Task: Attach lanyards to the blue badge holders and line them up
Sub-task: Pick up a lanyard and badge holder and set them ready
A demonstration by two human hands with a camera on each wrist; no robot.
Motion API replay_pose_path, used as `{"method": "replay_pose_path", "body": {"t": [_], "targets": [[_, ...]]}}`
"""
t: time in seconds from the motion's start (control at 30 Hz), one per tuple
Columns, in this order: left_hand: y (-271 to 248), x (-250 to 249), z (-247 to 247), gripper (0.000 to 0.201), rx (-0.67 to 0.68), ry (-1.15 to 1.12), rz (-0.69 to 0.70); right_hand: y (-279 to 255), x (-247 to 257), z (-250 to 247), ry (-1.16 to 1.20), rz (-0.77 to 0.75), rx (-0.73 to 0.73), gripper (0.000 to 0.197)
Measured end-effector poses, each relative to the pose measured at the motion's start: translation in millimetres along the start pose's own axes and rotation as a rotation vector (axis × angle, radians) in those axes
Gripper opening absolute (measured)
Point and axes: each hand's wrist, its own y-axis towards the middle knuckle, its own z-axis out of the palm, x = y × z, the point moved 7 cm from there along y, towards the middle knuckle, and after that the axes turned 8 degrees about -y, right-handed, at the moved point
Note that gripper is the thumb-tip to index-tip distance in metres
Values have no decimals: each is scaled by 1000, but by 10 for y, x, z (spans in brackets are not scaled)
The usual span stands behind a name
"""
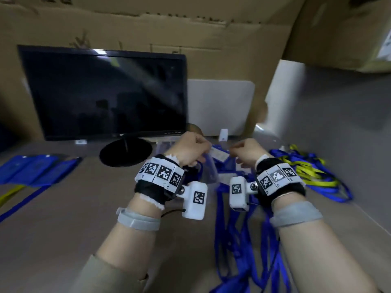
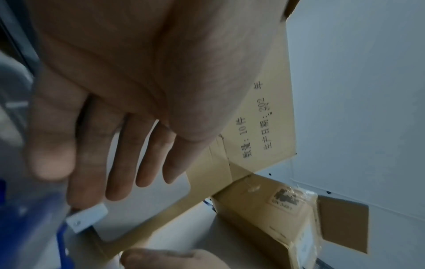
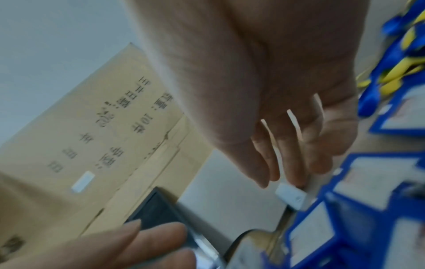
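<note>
Raising a clear-fronted badge holder between them, the left hand and right hand both pinch its top edge, likely needing a lanyard clipped on next.

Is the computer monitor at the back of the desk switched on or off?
Off, as far as the head view shows: the monitor has a dark screen with only faint reflections and no image.

blue badge holders with lanyards on sit lined up flat at the far left of the desk, more loose holders with white inserts are piled mid-desk, and a blue and yellow lanyard tangle sits right.
</note>
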Motion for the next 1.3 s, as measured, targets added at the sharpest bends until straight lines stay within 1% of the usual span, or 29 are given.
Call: {"method": "replay_pose_path", "body": {"t": [0.07, 0.13, 0.27, 0.3, 0.33, 0.37, 0.43, 0.5, 0.6, 0.7, 0.73, 0.77, 0.8, 0.87, 0.9, 0.93, 0.97, 1.03, 1.07, 1.13, 1.2, 1.3], "targets": [[80, -31, 278, 14, 53, 26, 2, -5, -343, -114, -91, 57, -11, 16], [133, -55, 509, 10, 93, 34, 14, -22, -637, -174, -154, 120, 6, 33], [218, -42, 811, 12, 136, 31, 47, -162, -1064, -133, -278, 234, 74, 75], [227, -11, 860, 13, 150, 30, 43, -168, -1145, -83, -279, 249, 85, 82], [234, 29, 901, 15, 164, 25, 33, -164, -1216, -52, -260, 263, 73, 83], [234, 64, 929, 17, 175, 17, 24, -150, -1273, -34, -220, 268, 46, 77], [237, 108, 956, 21, 180, 3, 26, -87, -1353, -43, -81, 268, -31, 56], [246, 108, 950, 17, 180, -8, 39, -58, -1333, -102, 42, 254, -125, 41], [265, 75, 893, 4, 164, -19, 58, -14, -1179, -229, 102, 149, -228, 33], [296, 65, 816, 5, 119, -21, 84, -60, -935, -361, 246, 23, -317, 22], [307, 67, 801, 1, 113, -25, 89, -86, -845, -421, 263, -21, -360, 21], [314, 61, 791, 6, 111, -33, 94, -102, -760, -476, 263, -65, -395, 20], [327, 61, 780, 16, 104, -46, 95, -120, -661, -511, 276, -116, -407, 19], [339, 41, 753, 37, 77, -102, 103, -147, -476, -507, 324, -196, -358, 17], [345, 27, 736, 42, 60, -145, 117, -163, -389, -478, 342, -230, -315, 16], [349, 7, 715, 40, 40, -186, 139, -179, -319, -434, 345, -258, -271, 15], [357, -8, 684, 34, 13, -217, 166, -197, -260, -388, 351, -282, -238, 16], [352, -37, 592, 20, -53, -247, 214, -200, -218, -337, 377, -292, -210, 18], [356, -38, 545, 17, -78, -261, 229, -198, -211, -324, 387, -285, -201, 19], [365, -32, 497, 16, -79, -302, 237, -192, -203, -298, 367, -287, -175, 19], [348, -22, 500, 13, -42, -349, 216, -195, -183, -277, 334, -305, -157, 18], [325, -27, 469, 18, -57, -356, 220, -192, -163, -276, 357, -324, -171, 15]]}}
